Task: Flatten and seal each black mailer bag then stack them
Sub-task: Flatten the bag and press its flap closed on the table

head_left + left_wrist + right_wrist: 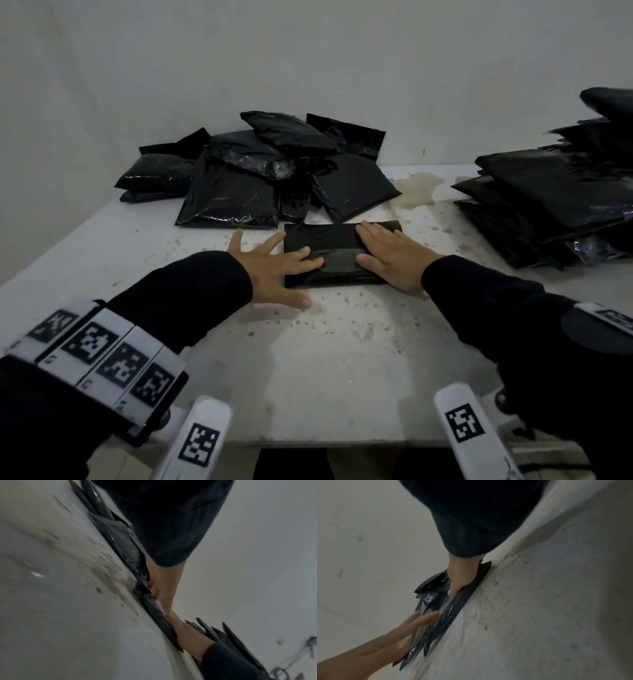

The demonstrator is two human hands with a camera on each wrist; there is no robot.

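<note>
On the speckled white table (308, 359), just nearer the person than the loose heap of bags (253, 171), lies one black mailer bag (337, 253), folded into a low rectangle. Both hands rest on it with straight fingers; neither is curled round anything. The right hand (390, 257) lies flat across the bag's right half, palm down, likely to pin the folded flap so the adhesive takes and the air stays out. The left hand (270, 267) is spread wide, its fingertips touching the bag's left edge and the rest of it over bare table to the left of the bag; I judge it is smoothing outward or steadying the bag against sliding, though its blur in the right wrist view leaves that open. That same view shows the right hand's fingers (453, 592) pressed onto glossy, wrinkled film, with the bag very thin beneath them, so flattening looks nearly done.

Beyond the bag, against the wall (308, 51), the heap is puffy and jumbled, its bags leaning on one another, which suggests they are waiting their turn. Right of the bag, well apart from it, a tidier stack (555, 192) of flat bags rises in layers; that is probably where this one belongs once sealed. Between heap and stack a brownish stain (416, 188) marks the table. Slippery film may spring open if pressure lifts too soon
</note>
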